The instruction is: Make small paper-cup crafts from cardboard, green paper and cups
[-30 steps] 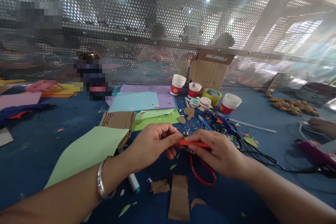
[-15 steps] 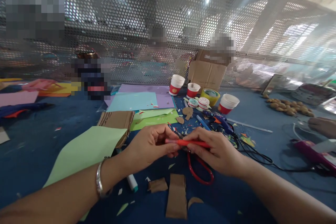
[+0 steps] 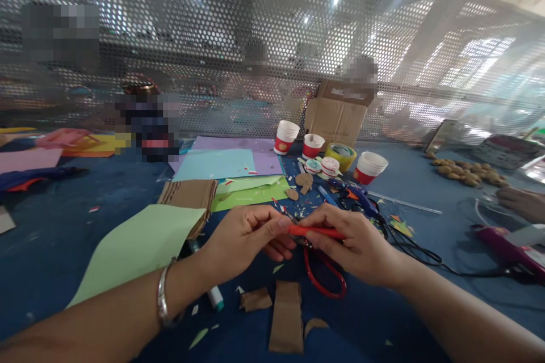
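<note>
Both my hands meet above the table at mid-view. In my right hand (image 3: 344,241) a slim red pen (image 3: 317,232) lies level, gripped between thumb and fingers. My left hand (image 3: 259,232) pinches the pen's left end, and the thumb covers the tip. Under the hands lie scissors with a red handle loop (image 3: 326,281); the blades and the other loop are partly hidden. A cardboard strip (image 3: 286,317) and a smaller cardboard scrap (image 3: 256,299) rest below the hands. A white marker with a teal end (image 3: 215,297) lies by my left forearm.
Pale green paper (image 3: 140,252) and corrugated cardboard (image 3: 187,195) lie left. Behind are paper cups (image 3: 286,137), yellow tape (image 3: 340,156) and a blue glue gun (image 3: 361,198) with a black cord. Another person's hand (image 3: 522,204) is at far right, near a purple power strip (image 3: 506,247).
My left thumb and fingers have moved over the pen's pale left end, which showed before. The left fingers below have spread slightly. My right hand keeps its grip.
</note>
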`<state>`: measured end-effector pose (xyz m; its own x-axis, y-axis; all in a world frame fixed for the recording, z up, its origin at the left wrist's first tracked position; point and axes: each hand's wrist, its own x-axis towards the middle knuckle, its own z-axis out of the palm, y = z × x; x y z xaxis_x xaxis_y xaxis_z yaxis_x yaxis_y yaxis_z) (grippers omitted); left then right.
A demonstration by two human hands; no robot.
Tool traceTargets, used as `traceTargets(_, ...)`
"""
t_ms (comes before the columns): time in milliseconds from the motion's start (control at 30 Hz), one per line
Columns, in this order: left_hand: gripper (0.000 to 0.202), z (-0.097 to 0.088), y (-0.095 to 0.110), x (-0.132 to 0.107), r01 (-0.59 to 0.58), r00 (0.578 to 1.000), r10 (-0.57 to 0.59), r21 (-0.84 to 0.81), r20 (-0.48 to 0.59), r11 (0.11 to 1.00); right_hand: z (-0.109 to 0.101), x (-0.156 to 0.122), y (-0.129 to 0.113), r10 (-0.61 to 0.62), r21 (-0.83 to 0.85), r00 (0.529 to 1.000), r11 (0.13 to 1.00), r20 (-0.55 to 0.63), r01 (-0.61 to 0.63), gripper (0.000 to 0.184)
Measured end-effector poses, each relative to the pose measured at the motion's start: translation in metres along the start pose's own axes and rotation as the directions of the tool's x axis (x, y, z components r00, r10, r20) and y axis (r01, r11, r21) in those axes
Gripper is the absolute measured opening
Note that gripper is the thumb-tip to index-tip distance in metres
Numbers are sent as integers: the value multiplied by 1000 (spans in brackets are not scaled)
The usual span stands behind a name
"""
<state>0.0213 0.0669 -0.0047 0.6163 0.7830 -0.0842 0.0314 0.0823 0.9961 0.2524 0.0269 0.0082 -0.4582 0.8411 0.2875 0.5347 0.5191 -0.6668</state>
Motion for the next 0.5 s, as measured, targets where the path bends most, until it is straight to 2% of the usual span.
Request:
traceTargets(133,47,0,4,0,-1,1000,0,-37,-14,999,0,0,3,22,43,999,999,28,-23,16)
traceTargets(267,40,0,7,-2,-26,1000,28,-102,12,994,-2,1,4,28,65,1000,997,12,-29,16)
traceTargets(500,28,1,3,-2,-38,999,41,-85,32,996,-2,-1,3,9,57,1000,998,4,-9,15)
